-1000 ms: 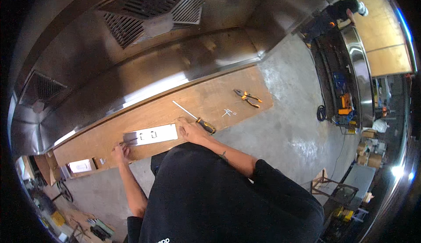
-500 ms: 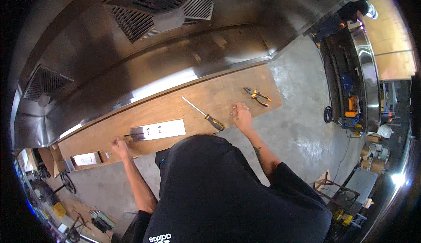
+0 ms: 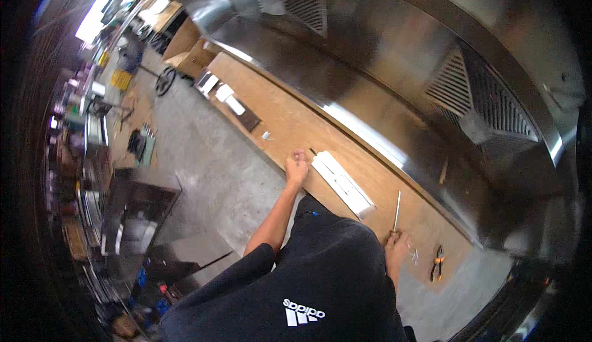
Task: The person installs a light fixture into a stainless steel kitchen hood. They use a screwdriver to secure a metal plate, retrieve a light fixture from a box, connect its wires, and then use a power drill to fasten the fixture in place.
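My left hand is on the near side of a long wooden board, by the left end of a shiny white-silver metal plate. Its fingers are pressed together; whatever they may hold is too small to tell. A short dark thin piece sticks out from that end of the plate, close to the fingertips. My right hand is closed around the handle of a screwdriver, whose bare shaft points away from me. Orange-and-black pliers lie to the right. Small pale bits lie between hand and pliers.
The wooden board runs along a large stainless steel hood with slatted vents. Toward its far left end are white boxes and a small white part. A dark metal box stands on the concrete floor at left.
The view has swung left. My right hand has moved from beside the pliers onto the screwdriver's handle. The left hand remains near the plate's left end.
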`<state>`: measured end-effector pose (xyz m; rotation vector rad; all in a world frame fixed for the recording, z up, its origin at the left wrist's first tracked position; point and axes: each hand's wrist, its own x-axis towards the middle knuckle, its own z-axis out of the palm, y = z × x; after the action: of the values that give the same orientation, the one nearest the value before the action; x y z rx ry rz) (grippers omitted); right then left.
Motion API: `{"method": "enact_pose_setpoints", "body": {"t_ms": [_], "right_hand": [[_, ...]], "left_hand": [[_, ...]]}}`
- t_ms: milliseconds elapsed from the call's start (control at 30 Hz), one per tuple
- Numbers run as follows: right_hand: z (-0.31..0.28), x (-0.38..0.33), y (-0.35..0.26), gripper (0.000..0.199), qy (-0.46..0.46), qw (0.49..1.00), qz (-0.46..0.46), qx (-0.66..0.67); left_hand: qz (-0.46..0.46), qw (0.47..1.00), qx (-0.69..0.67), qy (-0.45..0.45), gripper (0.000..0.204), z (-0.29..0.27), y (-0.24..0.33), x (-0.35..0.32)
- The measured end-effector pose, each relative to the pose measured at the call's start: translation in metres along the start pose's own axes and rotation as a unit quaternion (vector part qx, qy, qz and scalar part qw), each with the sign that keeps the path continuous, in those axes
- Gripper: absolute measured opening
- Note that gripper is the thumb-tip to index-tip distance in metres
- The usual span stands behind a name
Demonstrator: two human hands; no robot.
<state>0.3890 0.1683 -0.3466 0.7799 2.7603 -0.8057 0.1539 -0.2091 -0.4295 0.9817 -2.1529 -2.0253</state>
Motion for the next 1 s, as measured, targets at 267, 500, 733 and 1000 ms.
{"method": "enact_pose_setpoints", "body": {"t_ms": [267, 500, 733, 1000], "right_hand": [[0.003, 0.021, 0.003, 0.051, -0.073, 0.996, -0.026, -0.054], [0.033, 0.014, -0.060, 0.064, -0.128, 0.990, 0.054, -0.037], [0.099, 0.033, -0.034, 0.050, -0.116, 0.987, 0.062, 0.088], [0.063, 0.044, -0.073, 0.045, -0.027, 0.943, 0.037, 0.330]], "left_hand": [[-0.025, 0.959, 0.213, 0.184, 0.022, -0.093, -0.069, -0.031], [-0.165, 0.935, 0.299, 0.094, 0.012, -0.217, -0.131, -0.019], [-0.078, 0.974, 0.202, 0.061, 0.014, -0.155, -0.102, 0.049], [0.178, 0.982, 0.037, -0.056, 0.016, -0.055, 0.063, 0.132]]}}
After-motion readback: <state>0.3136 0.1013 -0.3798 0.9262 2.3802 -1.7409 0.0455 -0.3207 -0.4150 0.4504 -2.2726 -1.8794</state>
